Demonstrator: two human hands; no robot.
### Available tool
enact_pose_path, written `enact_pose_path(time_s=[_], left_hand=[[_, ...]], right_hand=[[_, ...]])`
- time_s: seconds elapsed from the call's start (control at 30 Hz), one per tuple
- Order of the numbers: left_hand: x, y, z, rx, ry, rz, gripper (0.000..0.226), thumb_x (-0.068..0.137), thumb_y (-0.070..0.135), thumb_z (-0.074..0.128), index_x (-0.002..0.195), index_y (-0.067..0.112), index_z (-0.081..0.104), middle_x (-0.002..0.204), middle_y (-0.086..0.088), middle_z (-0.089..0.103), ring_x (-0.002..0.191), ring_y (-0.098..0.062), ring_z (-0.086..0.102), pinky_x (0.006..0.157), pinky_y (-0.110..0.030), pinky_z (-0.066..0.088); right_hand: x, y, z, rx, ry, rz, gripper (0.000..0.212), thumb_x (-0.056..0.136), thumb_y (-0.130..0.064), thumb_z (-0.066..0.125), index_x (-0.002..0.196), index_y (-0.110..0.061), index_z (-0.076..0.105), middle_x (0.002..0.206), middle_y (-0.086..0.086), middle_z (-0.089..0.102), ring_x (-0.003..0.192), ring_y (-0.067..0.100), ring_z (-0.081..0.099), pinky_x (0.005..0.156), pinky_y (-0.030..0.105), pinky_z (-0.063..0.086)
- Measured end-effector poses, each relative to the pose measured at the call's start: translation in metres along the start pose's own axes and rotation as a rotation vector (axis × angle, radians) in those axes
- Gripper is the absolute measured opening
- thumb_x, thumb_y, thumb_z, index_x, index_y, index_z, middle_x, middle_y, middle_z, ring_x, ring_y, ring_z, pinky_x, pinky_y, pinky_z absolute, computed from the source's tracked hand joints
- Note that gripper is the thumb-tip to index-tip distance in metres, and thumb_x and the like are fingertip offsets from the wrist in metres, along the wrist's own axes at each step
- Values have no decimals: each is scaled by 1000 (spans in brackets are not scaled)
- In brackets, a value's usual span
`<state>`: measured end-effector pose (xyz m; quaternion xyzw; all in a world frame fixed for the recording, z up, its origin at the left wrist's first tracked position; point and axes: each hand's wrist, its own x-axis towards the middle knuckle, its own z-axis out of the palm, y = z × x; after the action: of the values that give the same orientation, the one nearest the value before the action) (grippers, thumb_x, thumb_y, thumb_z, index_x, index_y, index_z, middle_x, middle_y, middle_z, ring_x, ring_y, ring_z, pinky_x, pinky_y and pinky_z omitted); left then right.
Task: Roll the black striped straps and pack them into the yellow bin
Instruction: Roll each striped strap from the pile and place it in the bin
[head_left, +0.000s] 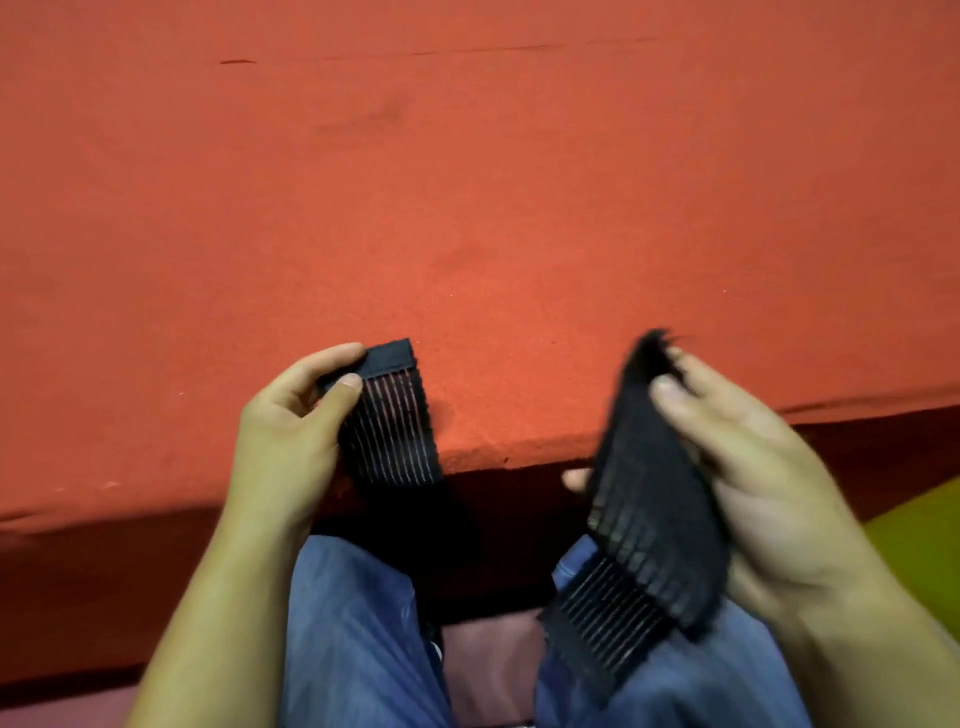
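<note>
While left hand (288, 434) pinches black striped strap (397, 436), right hand (769, 478) grip clasps strap length (649, 519); red table (467, 208)

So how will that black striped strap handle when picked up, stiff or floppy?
Likely floppy: the strap droops from the left hand and bends below the right hand. Probably light, since fingertip pinches hold it. Textured weave suggests little slip.

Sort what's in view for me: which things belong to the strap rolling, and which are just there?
Part of the job: black striped strap, pinched by the left hand and gripped by the right hand; yellow-green patch at the right edge, possibly the bin.
Just there: red felt table; blue jeans.
</note>
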<state>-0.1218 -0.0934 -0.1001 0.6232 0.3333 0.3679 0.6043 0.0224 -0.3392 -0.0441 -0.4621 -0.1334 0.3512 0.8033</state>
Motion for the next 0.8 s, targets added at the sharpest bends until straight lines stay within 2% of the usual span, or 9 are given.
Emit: enact_pose_path(time_s=[0.03, 0.1, 0.2, 0.3, 0.4, 0.53, 0.67, 0.77, 0.8], left_hand=[[-2, 3, 4, 23, -50, 23, 25, 99, 8, 65, 108, 27, 78, 100, 6, 79, 92, -12, 70, 79, -28, 54], [-7, 8, 14, 51, -120, 65, 27, 98, 5, 65, 105, 28, 78, 97, 9, 79, 88, -5, 69, 76, -22, 53], [-19, 20, 28, 30, -181, 128, 34, 96, -3, 64, 109, 27, 74, 103, 9, 79, 96, -2, 71, 83, -18, 53], [-29, 27, 37, -29, -234, 107, 39, 96, -5, 63, 119, 25, 70, 104, 2, 80, 96, -8, 73, 84, -21, 57], [-35, 29, 42, -97, -277, 48, 40, 98, -1, 61, 124, 30, 68, 101, -4, 80, 91, -13, 73, 77, -25, 58], [-39, 27, 46, -103, -319, -1, 35, 100, 4, 58, 119, 31, 72, 103, 1, 79, 89, -7, 72, 71, -17, 53], [-44, 27, 51, -150, -379, -52, 34, 100, 6, 59, 124, 29, 68, 109, -2, 79, 98, -13, 75, 79, -23, 58], [-45, 27, 50, -142, -383, -54, 33, 98, 5, 62, 116, 30, 73, 107, -4, 80, 97, -15, 76, 76, -21, 57], [-46, 27, 50, -136, -390, -55, 32, 98, 6, 63, 115, 31, 74, 106, -4, 80, 97, -16, 76, 76, -21, 57]], right_hand=[[-1, 7, 12, -129, -91, 53, 21, 81, -21, 63, 96, -24, 78, 85, 9, 73, 66, 19, 71, 56, 31, 62], [9, 24, 20, -261, -132, 43, 24, 85, -20, 65, 109, -20, 66, 88, 6, 72, 68, 15, 67, 56, 25, 58], [16, 35, 21, -399, -152, 8, 13, 86, -21, 70, 98, -22, 65, 78, -2, 68, 65, 9, 62, 57, 20, 52], [18, 46, 27, -447, -145, -79, 3, 87, -20, 74, 90, -20, 74, 78, -4, 73, 72, 8, 66, 65, 21, 53], [19, 51, 26, -449, -115, -107, 16, 88, -25, 68, 94, -15, 79, 91, 0, 80, 84, 7, 72, 76, 21, 55], [18, 54, 25, -536, -138, -108, 25, 106, -20, 53, 107, -21, 78, 105, 2, 80, 102, 15, 74, 91, 30, 55], [19, 52, 25, -604, -23, -224, 20, 100, -6, 63, 103, -20, 77, 99, -4, 81, 95, 7, 75, 82, 18, 53], [17, 50, 24, -438, 24, -177, 7, 91, -18, 71, 98, -19, 73, 91, 8, 80, 82, 15, 75, 74, 25, 58], [16, 48, 26, -403, 32, -159, 10, 87, -24, 72, 95, -18, 73, 89, 11, 80, 79, 18, 74, 72, 27, 59]])
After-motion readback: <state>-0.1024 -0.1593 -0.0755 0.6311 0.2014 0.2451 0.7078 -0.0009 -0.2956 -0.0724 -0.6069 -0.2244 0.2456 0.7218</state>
